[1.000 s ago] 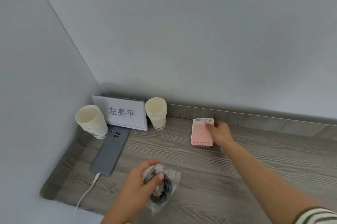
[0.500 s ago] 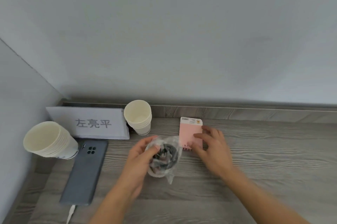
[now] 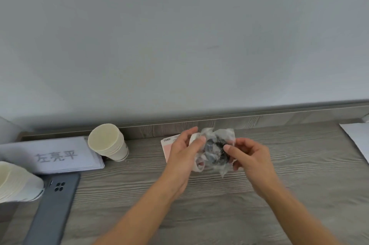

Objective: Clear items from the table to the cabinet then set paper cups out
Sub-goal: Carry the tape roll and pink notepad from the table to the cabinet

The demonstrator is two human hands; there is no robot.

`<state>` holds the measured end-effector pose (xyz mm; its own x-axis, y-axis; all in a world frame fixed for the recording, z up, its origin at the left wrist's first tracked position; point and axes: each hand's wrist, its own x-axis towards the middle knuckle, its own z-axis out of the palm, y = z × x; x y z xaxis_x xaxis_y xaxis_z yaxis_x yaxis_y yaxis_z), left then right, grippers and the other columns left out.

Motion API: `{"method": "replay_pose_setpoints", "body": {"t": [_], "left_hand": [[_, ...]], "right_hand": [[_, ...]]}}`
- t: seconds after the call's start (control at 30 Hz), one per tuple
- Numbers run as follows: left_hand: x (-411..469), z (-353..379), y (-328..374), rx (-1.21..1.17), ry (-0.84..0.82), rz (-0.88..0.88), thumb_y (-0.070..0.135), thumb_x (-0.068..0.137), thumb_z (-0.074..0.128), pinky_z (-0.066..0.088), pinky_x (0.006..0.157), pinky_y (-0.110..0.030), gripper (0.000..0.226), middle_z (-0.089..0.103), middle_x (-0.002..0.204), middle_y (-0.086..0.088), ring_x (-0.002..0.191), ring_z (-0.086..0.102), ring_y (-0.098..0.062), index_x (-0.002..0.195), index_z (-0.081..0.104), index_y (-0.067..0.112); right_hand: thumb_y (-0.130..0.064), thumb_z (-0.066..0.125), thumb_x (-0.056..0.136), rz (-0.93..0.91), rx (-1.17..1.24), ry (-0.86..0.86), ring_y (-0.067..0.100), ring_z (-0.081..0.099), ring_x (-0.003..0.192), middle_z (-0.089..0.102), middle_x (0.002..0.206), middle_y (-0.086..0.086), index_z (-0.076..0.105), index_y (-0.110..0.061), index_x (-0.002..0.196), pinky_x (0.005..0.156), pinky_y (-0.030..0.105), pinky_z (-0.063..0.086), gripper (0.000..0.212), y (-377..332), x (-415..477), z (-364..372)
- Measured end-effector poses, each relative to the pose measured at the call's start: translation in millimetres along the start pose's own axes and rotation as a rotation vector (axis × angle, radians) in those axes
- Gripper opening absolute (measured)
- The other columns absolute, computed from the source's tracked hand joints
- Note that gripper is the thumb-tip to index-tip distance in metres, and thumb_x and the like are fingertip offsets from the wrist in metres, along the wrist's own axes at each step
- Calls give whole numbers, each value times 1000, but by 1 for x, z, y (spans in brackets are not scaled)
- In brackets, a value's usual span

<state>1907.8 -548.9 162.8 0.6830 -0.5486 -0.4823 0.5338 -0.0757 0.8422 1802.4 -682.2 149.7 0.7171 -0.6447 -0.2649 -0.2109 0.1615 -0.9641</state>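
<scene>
A crumpled clear plastic bag (image 3: 214, 150) with a dark coiled thing inside hangs just above the grey wooden table (image 3: 299, 165). My left hand (image 3: 184, 157) grips its left side, and my right hand (image 3: 247, 157) pinches its right side with thumb and fingers. Behind my left hand lies a pink notepad (image 3: 166, 146), mostly hidden. One stack of paper cups (image 3: 108, 143) stands near the back rail. A second stack of paper cups (image 3: 18, 182) lies tilted at the left edge.
A white name card (image 3: 50, 155) with grey characters leans at the back left. A grey phone (image 3: 52, 208) lies face down at the front left. A white sheet (image 3: 357, 137) shows at the right edge. A grey wall rises behind the table.
My right hand left the pink notepad and took hold of the bag. My left hand carried the bag up and right. The view swung to the right.
</scene>
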Motion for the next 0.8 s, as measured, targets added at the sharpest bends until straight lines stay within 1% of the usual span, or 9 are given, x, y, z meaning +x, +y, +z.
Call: {"method": "replay_pose_setpoints", "body": {"t": [0.13,0.17,0.27,0.37,0.47,0.57,0.63,0.7,0.8], "left_hand": [[29,22,-7,-76,-10,-43,9,93,56,49,64,-33,29,69,98,-11,80,63,-22,122,54,11],[38,25,-13,-61,5,-46,6,95,52,49,64,-33,28,70,93,-12,76,62,-21,123,53,9],[67,11,-25,449,84,170,13,99,42,50,89,-35,25,71,94,-9,90,63,-21,116,60,14],[78,-16,-34,1060,142,426,19,99,42,45,92,-35,30,65,109,-12,104,57,-26,122,60,11],[66,-18,-47,1249,268,466,23,96,48,43,94,-40,34,57,115,-14,108,50,-31,124,58,6],[50,-38,-61,1372,206,501,44,91,40,43,100,-42,52,56,123,-12,115,50,-32,123,58,7],[42,-44,-72,1517,149,435,59,85,28,31,113,-41,71,46,142,-8,134,37,-29,136,48,13],[37,-51,-83,1598,147,371,66,82,22,16,120,-40,83,28,155,-7,145,20,-26,145,34,14],[34,-62,-88,1573,178,363,66,82,17,6,118,-33,86,15,160,-6,148,10,-23,149,26,13]], "right_hand": [[-2,71,82,-4,-2,133,9,59,48,67,55,0,70,-5,83,43,21,48,3,-1,13,-38],[-3,71,82,16,-11,163,9,58,48,66,54,-1,70,-4,84,45,22,47,3,3,18,-48],[-4,71,83,82,-60,174,10,58,49,66,51,-3,69,-3,84,49,25,46,2,17,26,-60],[-6,72,83,118,-96,147,12,60,50,67,55,1,69,-3,85,47,25,48,5,32,32,-57],[-8,73,82,151,-124,41,14,61,53,69,65,7,69,-4,85,50,25,51,6,36,45,-60],[-11,75,81,126,-154,-35,19,62,58,70,72,10,68,-7,84,55,33,54,9,35,60,-26],[-21,77,80,69,-278,-56,18,67,67,72,81,4,67,-12,89,63,36,59,17,36,70,-7],[-35,75,79,-55,-577,-30,16,66,88,68,99,-3,64,-17,108,77,37,57,36,39,74,6],[-48,64,82,-429,-954,26,21,51,116,55,127,0,51,-25,132,85,38,53,56,47,60,16]]}}
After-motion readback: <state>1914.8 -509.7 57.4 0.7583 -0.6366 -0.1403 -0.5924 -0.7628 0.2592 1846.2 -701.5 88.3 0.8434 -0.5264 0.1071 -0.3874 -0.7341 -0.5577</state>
